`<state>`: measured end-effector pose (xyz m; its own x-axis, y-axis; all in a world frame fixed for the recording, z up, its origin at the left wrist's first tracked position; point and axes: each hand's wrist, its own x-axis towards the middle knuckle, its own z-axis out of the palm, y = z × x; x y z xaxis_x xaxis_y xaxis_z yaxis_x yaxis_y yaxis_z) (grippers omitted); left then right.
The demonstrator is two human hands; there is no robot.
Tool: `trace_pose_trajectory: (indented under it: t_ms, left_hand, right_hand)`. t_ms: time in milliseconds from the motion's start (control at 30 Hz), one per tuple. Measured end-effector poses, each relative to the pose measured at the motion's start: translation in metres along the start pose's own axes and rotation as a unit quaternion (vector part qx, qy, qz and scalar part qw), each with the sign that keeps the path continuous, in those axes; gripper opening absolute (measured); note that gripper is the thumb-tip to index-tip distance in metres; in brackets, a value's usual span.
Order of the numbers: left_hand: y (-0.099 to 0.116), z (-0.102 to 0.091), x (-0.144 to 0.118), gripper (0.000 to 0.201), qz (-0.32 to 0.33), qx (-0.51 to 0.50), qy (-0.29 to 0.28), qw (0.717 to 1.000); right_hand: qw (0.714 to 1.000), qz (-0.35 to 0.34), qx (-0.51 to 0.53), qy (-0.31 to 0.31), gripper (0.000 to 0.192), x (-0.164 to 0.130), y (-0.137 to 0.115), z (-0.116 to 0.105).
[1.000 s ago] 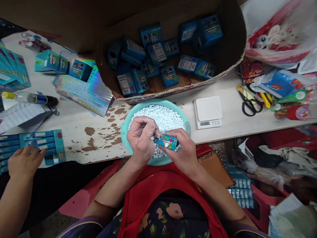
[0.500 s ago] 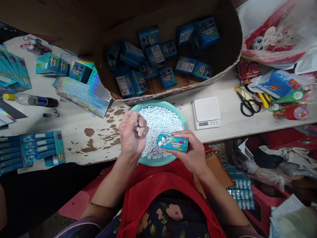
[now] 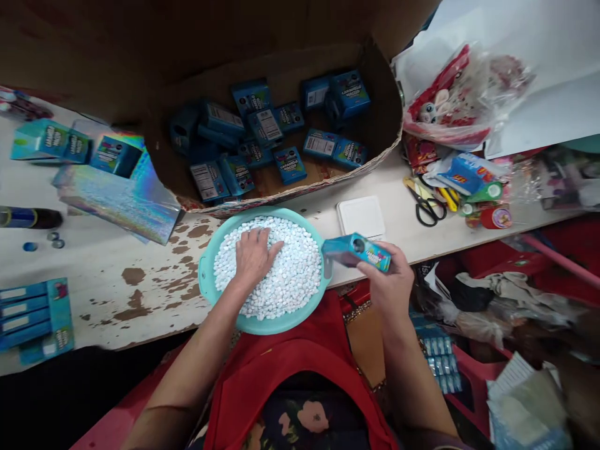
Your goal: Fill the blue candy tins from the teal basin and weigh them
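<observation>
Box: a small blue candy box (image 3: 357,250) was held in the right hand (image 3: 391,281), just off the right rim of the basin (image 3: 206,281) and above the counter's (image 3: 140,275) near edge.
Box axis: its long axis ran nearly level, left to right, tipped slightly down toward the right; the left end pointed at the basin, and a round hole showed on its upper face.
Right hand: clenched on the box's right end, fingers wrapped round it.
Left hand: the left hand (image 3: 253,256) lay palm down on the white candies (image 3: 285,281) in the basin, fingers spread and loose; whether it gripped any candies could not be told.
Edges: the basin overhung the near edge of the counter; behind it, nearly touching, stood the rim of the carton (image 3: 281,194) of blue boxes.
Open room: bare counter lay left of the basin, up to the foil sheets (image 3: 117,200); to the right a white scale (image 3: 360,216) sat near, with scissors (image 3: 424,203) beyond.
Change: half a second before, the left hand was raised in a fist beside the box over the basin; it had since dropped onto the candies, and the box had swung out to the right.
</observation>
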<state>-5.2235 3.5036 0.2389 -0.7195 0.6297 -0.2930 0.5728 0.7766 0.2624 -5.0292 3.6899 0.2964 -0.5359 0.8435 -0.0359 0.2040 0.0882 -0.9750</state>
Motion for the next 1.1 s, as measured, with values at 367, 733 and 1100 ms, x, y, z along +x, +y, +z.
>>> trace_pose_trajectory:
  t_ms: [367,733,1100]
  left_hand:
    - [0.021,-0.081,0.026,0.021,0.126,-0.059,0.186,0.973]
    - [-0.053,-0.073,0.191,0.052,-0.044,-0.015,0.044,0.998]
    - [-0.042,-0.095,0.136,0.022,-0.011,-0.153,0.12,0.981]
  right_hand:
    - [0.992,0.041,-0.02,0.119,0.064,0.093,0.098,-0.012]
    - [0.966,0.048,-0.104,0.23,0.05,0.034,0.082,-0.076]
    - [0.973,0.052,-0.075,0.211,0.035,0.017,0.08,-0.059]
